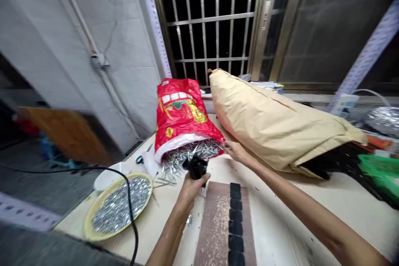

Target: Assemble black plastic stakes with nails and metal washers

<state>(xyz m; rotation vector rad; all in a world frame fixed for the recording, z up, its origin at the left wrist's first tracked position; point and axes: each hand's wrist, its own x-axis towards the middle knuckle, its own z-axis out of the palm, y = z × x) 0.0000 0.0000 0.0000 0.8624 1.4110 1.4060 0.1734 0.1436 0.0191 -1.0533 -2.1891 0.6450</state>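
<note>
My left hand (190, 191) is closed around several black plastic parts (197, 167), held in front of the mouth of a red printed bag (182, 110). Thin silvery metal pins (187, 156) spill from that bag onto the table. At the bag's right corner, my right hand (236, 151) has its fingers pinched together among the pin ends; what is between them is too small to make out. Below the hands lies a brown board (215, 224) with a row of black blocks (235, 216) along it.
A yellow basin (89, 220) of small shiny metal pieces stands at left, beside a white bowl (107, 178). A black cable (127, 187) crosses in front. A large tan sack (274, 120) with black parts at its mouth lies at right, near a green container (378, 172).
</note>
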